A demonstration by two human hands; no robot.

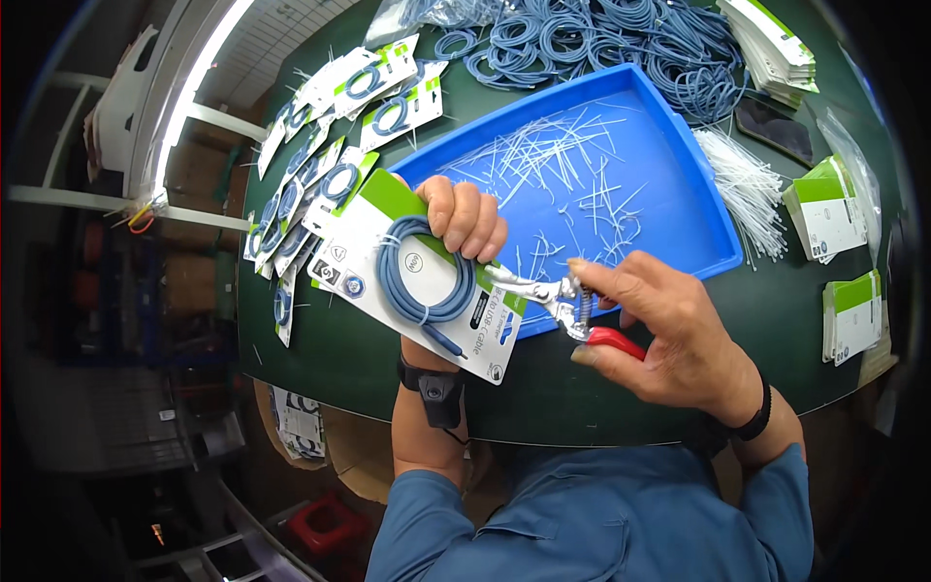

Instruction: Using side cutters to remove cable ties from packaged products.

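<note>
My left hand [465, 215] grips the top edge of a white and green packaging card [364, 270], which is tilted. On the card's face lies a coiled blue cable [388, 274], tied to it with thin white ties. My right hand [669, 335] is closed around red-handled spring-loaded snips [609, 339]. The metal jaws of the snips point left and reach the card's right edge, close to my left fingers; whether they touch the card I cannot tell. Behind both hands, a blue tray [669, 228] holds scattered thin white plastic strips [543, 145].
Carded cables [339, 184] pile up at the left. Loose coiled blue cables [582, 39] heap at the back. White cable ties [742, 189] lie right of the tray. Card stacks [829, 209] stand along the right edge of the dark green table [582, 407]. A red stool [328, 524] is below.
</note>
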